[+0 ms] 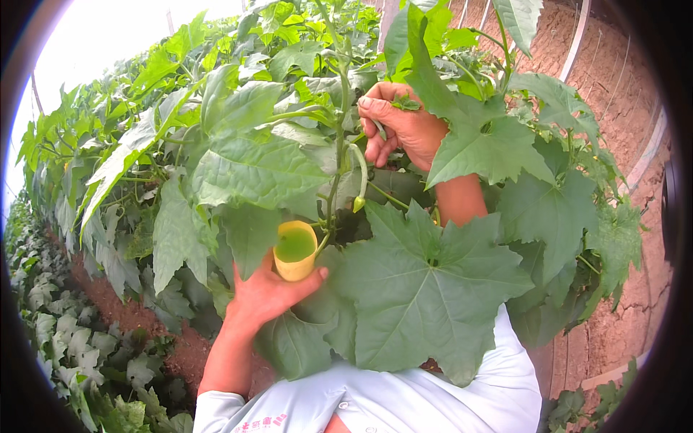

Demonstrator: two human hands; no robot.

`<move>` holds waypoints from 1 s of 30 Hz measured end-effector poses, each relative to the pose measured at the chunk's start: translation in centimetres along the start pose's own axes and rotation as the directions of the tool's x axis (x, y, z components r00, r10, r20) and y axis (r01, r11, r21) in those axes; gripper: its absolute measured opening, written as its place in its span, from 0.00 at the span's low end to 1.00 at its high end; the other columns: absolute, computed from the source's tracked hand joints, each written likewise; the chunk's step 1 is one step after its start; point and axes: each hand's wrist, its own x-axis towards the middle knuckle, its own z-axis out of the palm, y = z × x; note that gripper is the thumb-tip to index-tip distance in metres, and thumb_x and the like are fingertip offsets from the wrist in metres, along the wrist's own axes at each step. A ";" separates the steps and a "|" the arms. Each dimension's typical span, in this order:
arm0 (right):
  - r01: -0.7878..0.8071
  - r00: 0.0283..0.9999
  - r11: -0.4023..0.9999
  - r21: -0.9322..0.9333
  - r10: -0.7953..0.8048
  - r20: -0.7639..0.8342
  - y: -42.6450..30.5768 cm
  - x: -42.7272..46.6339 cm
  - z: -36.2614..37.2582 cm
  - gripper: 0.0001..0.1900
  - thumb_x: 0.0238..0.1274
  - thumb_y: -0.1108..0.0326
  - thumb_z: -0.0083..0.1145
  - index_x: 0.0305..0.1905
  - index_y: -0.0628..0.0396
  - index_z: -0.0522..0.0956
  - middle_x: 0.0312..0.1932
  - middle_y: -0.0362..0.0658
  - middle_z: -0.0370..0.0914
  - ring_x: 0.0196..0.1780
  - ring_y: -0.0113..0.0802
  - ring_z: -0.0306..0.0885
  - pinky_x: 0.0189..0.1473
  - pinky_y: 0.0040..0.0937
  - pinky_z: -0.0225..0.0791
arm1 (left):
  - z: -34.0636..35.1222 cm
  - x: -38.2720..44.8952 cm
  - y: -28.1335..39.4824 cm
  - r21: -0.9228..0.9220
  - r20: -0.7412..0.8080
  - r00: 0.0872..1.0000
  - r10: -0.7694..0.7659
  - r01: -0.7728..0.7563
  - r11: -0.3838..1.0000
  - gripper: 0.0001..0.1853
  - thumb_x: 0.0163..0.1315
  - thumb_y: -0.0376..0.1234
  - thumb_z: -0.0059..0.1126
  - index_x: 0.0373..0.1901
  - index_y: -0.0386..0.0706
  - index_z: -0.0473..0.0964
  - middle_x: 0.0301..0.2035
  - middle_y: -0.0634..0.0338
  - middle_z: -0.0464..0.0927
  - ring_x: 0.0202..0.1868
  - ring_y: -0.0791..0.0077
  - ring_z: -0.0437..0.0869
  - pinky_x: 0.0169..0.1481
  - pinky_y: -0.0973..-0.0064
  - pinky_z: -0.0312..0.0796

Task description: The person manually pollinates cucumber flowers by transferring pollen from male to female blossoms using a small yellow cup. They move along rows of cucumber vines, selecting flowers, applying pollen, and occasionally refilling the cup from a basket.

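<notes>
My left hand (270, 292) is wrapped around a small yellow cup (296, 270) that holds green liquid (295, 243), low beside the plant's stem. My right hand (400, 119) is raised to the right of the upright green stem (340, 135), fingers curled and pinching small bits of green plant matter (406, 103). Just below it hangs a slender curved young gourd fruit (361, 170) with a yellow-green bud (358, 204) at its tip. A broad lobed leaf (427, 287) covers part of my right forearm.
Big leaves (260, 162) crowd both sides of the stem. Dense rows of vines (108, 130) stretch away to the left above reddish soil (130, 319). At the right rises a cracked earthen wall (612, 81) with pale curved ribs (644, 151).
</notes>
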 end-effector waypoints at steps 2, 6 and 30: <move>0.111 0.993 0.990 0.087 -0.108 -0.039 0.1 -1.1 -0.1 0.12 0.83 0.61 0.66 0.54 0.57 0.79 0.37 0.43 0.84 0.31 0.34 0.91 0.27 0.32 0.85 | 0.2 0.2 -0.8 -0.047 -0.014 0.999 0.050 -0.050 0.998 0.32 0.54 0.46 0.90 0.55 0.37 0.87 0.48 0.53 0.93 0.48 0.64 0.94 0.56 0.62 0.85; 0.228 0.951 0.930 0.288 -0.276 0.138 0.2 -2.2 -1.6 0.18 0.80 0.64 0.68 0.63 0.60 0.76 0.39 0.44 0.85 0.31 0.32 0.87 0.31 0.33 0.86 | -0.1 0.5 -0.9 -0.059 0.035 0.999 0.019 -0.017 0.998 0.32 0.53 0.46 0.90 0.55 0.38 0.87 0.47 0.54 0.93 0.47 0.65 0.94 0.55 0.61 0.86; 0.262 0.835 -0.281 -0.923 -0.413 0.363 -2.4 -3.2 5.3 0.12 0.75 0.71 0.66 0.57 0.56 0.81 0.47 0.51 0.85 0.45 0.53 0.87 0.47 0.47 0.78 | -3.1 1.7 -7.2 -0.100 0.020 0.908 0.418 -0.414 0.905 0.41 0.55 0.53 0.85 0.64 0.36 0.84 0.49 0.47 0.91 0.49 0.50 0.94 0.59 0.55 0.84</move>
